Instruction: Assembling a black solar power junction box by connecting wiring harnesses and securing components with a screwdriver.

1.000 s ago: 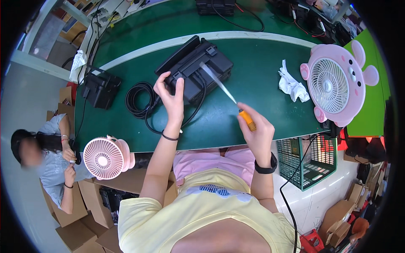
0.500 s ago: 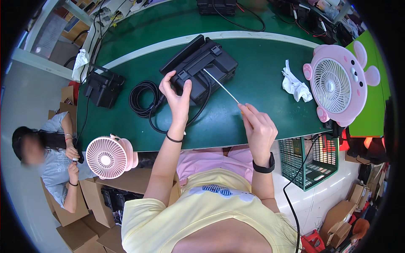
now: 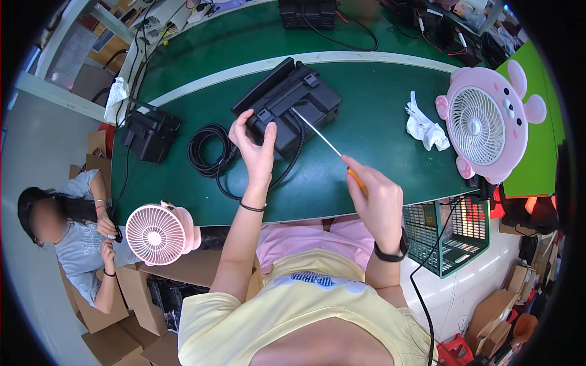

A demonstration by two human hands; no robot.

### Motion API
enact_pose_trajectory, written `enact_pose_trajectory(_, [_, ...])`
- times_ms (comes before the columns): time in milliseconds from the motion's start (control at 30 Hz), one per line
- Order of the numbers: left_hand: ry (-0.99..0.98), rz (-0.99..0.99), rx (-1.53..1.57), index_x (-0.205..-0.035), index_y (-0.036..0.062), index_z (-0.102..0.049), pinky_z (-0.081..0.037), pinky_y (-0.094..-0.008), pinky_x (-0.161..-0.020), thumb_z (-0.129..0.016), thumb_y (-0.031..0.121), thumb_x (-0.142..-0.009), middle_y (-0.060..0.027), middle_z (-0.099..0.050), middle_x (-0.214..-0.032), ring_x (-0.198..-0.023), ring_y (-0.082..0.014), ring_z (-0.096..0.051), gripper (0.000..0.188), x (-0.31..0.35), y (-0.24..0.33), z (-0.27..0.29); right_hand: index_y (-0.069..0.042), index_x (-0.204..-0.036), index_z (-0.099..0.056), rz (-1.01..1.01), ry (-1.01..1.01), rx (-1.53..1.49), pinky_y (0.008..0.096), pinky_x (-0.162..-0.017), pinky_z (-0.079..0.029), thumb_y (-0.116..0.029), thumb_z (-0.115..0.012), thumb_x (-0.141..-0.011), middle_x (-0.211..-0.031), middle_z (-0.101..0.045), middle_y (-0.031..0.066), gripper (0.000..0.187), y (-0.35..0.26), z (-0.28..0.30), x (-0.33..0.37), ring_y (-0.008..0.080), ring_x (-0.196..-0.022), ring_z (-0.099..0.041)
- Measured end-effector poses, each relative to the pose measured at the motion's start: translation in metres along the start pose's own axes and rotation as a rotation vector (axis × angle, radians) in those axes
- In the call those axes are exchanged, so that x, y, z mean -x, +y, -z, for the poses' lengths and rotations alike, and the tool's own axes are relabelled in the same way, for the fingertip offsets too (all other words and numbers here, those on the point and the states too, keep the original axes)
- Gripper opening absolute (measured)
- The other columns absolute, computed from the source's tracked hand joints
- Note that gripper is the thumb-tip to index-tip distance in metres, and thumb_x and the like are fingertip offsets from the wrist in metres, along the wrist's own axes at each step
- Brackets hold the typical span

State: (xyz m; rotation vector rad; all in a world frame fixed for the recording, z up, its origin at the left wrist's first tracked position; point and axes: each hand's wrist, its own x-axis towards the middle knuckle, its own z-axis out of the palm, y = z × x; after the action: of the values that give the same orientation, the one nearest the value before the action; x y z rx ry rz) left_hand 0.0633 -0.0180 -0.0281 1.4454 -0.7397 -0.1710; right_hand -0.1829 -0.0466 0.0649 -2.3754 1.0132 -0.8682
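A black plastic case [image 3: 314, 100] with latches and a raised black flap lies tilted on the green table. My left hand [image 3: 255, 149] grips its near left corner, thumb and fingers spread around the edge. In my right hand [image 3: 378, 198] is a screwdriver [image 3: 321, 136] with a long metal shaft and an orange handle. Its tip meets the case's near side, where the exact contact spot is too small to make out. A coiled black corrugated hose [image 3: 210, 149] lies left of the case, and a length of it loops around below my left hand.
A smaller black case [image 3: 151, 133] stands at the left. Crumpled white tissue [image 3: 425, 127] and a pink animal-shaped fan [image 3: 482, 122] are at the right. A pink clip fan [image 3: 157, 235] sits at the front edge, near a seated person [image 3: 85, 226]. A green crate [image 3: 436, 238] stands below.
My right hand has turned and shifted slightly along the screwdriver, so more of the orange handle shows. My left hand stays on the case.
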Motion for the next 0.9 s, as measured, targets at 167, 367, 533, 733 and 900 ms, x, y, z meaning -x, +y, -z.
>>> enact_pose_trajectory(167, [-0.015, 0.007, -0.027, -0.137, 0.0107, -0.048, -0.039, -0.0357, -0.109, -0.071, 0.011, -0.092, -0.0084, -0.031, -0.136, -0.125, -0.021, -0.045, 0.051, 0.001, 0.006, 0.001, -0.012, -0.116, -0.071, 0.046, 0.024, 0.101, 0.0349, -0.056, -0.053, -0.009, -0.07, -0.087, -0.089, -0.07, 0.0079, 0.029, -0.006, -0.014, 0.012, 0.0256, -0.065, -0.067])
enact_pose_trajectory(367, [-0.004, 0.001, -0.024, -0.137, 0.011, -0.048, -0.039, -0.0352, -0.109, -0.071, 0.01, -0.092, -0.0087, -0.031, -0.136, -0.123, -0.0204, -0.046, 0.05, 0.0, 0.003, 0.001, -0.013, -0.118, -0.071, 0.139, 0.107, 0.263, 0.0322, -0.057, -0.052, -0.005, -0.071, -0.08, -0.102, -0.069, 0.0064, 0.038, -0.005, -0.028, 0.018, 0.0203, -0.063, -0.061])
enact_pose_trajectory(533, [0.008, -0.005, -0.069, -0.137, 0.0106, -0.048, -0.04, -0.0343, -0.109, -0.071, 0.01, -0.092, -0.0086, -0.031, -0.135, -0.122, -0.0199, -0.047, 0.05, 0.001, 0.005, 0.001, -0.013, -0.119, -0.07, 0.203, 0.087, 0.354, 0.0315, -0.058, -0.052, -0.004, -0.068, -0.075, -0.106, -0.069, 0.0068, 0.045, -0.012, -0.026, 0.019, 0.0185, -0.063, -0.058])
enact_pose_trajectory(733, [-0.004, -0.016, 0.001, -0.137, 0.0092, -0.048, -0.04, -0.0345, -0.109, -0.071, 0.009, -0.092, -0.0086, -0.033, -0.134, -0.122, -0.0202, -0.048, 0.051, 0.0, 0.003, 0.001, -0.011, -0.124, -0.065, 0.116, -0.068, 0.221, 0.0322, -0.055, -0.055, -0.002, -0.065, -0.079, -0.103, -0.069, 0.0128, 0.046, -0.01, -0.037, 0.026, 0.0224, -0.063, -0.066])
enact_pose_trajectory(900, [-0.003, 0.039, 0.078, -0.135, 0.0103, -0.049, -0.036, -0.0342, -0.11, -0.074, 0.007, -0.087, -0.0093, -0.031, -0.134, -0.122, -0.0211, -0.044, 0.054, 0.0, 0.008, -0.001, -0.009, -0.126, -0.064, 0.102, -0.052, 0.151, 0.034, -0.053, -0.057, -0.002, -0.064, -0.085, -0.097, -0.069, 0.0155, 0.042, -0.01, -0.041, 0.027, 0.026, -0.062, -0.069])
